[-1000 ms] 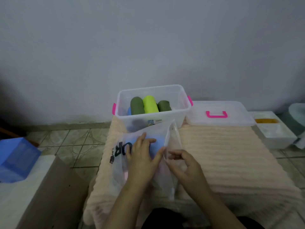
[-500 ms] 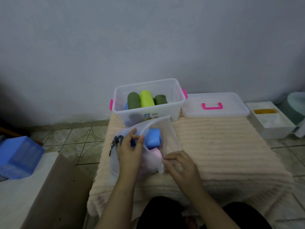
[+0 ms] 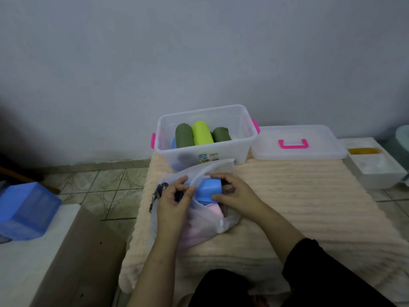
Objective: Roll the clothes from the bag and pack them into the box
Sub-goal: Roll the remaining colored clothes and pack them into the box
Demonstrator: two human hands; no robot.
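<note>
The left hand [image 3: 174, 197] pinched the translucent plastic bag [image 3: 205, 220] open at its mouth; the right hand [image 3: 234, 192] gripped a folded blue garment [image 3: 209, 189] inside. Beyond, the clear box [image 3: 205, 135] held four rolls. Next, probably: lifting the garment free to roll.

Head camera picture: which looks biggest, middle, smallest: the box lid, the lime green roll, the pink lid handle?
1. box lid
2. lime green roll
3. pink lid handle
All sit about equally far from the camera, so the order seems fair.

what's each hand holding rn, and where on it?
Left hand pinches the plastic bag at its mouth edge. Right hand grips the folded blue cloth at its right end.
</note>
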